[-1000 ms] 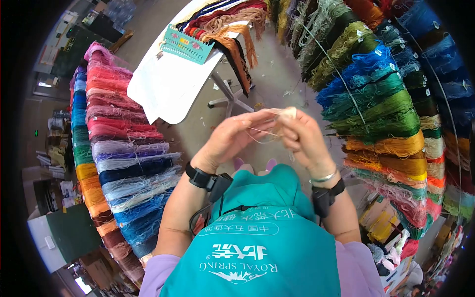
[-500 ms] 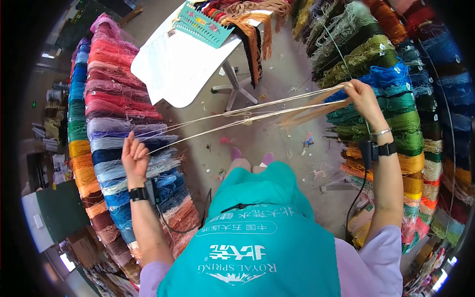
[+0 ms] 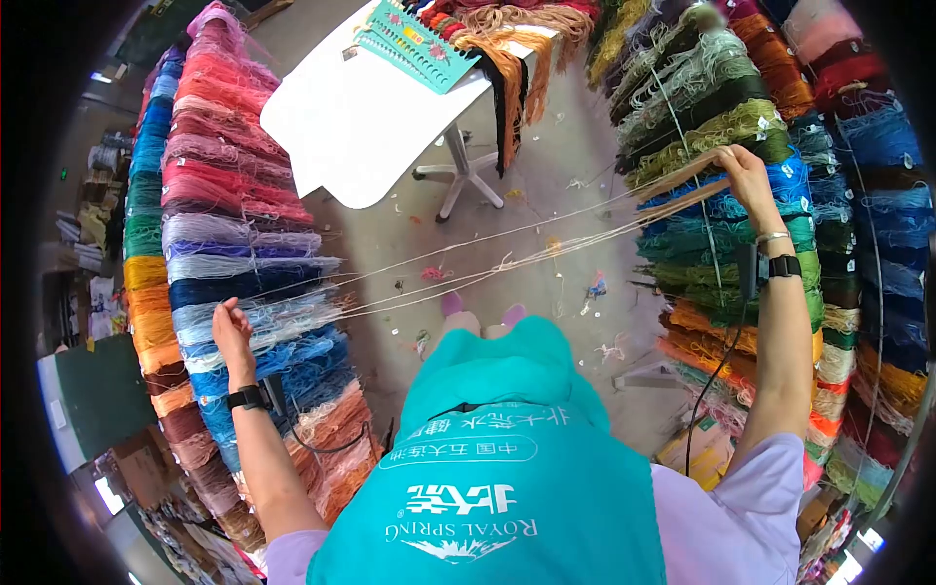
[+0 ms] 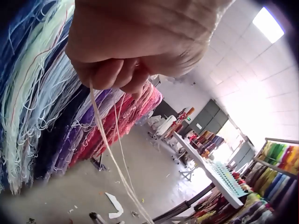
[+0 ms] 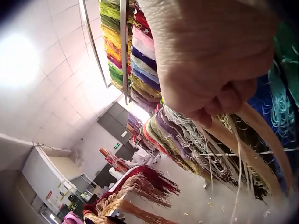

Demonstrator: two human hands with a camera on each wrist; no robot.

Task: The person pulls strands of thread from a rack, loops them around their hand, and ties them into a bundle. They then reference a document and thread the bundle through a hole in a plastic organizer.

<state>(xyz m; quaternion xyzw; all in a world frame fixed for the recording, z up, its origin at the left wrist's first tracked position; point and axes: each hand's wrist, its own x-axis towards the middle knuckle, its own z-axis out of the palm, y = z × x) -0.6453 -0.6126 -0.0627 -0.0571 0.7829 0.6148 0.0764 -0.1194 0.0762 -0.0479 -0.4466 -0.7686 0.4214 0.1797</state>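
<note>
Long cream threads (image 3: 502, 265) stretch across the body between two widely spread hands. At the left, the left hand (image 3: 232, 336) has its fingers curled round the thread ends; in the left wrist view the strands (image 4: 112, 154) hang from under this hand (image 4: 140, 42). Higher on the right, the right hand (image 3: 749, 180) grips the other end, where the threads gather into a thicker beige bundle (image 3: 682, 200). From the curled fingers of the right hand (image 5: 210, 60), the beige bundle (image 5: 247, 154) and some loose strands hang down in the right wrist view.
Racks of coloured yarn stand close on the left (image 3: 234, 166) and right (image 3: 721, 117). Ahead is a white table (image 3: 341, 127) bearing a teal sample card (image 3: 414, 49) and yarn skeins, on a wheeled base (image 3: 458, 175). Thread scraps (image 3: 597, 291) lie on the floor.
From close together in front of the body, both hands have moved far apart, drawing the threads out between them. Since the middle frame, the left hand has lowered and shifted slightly left, the right slightly right.
</note>
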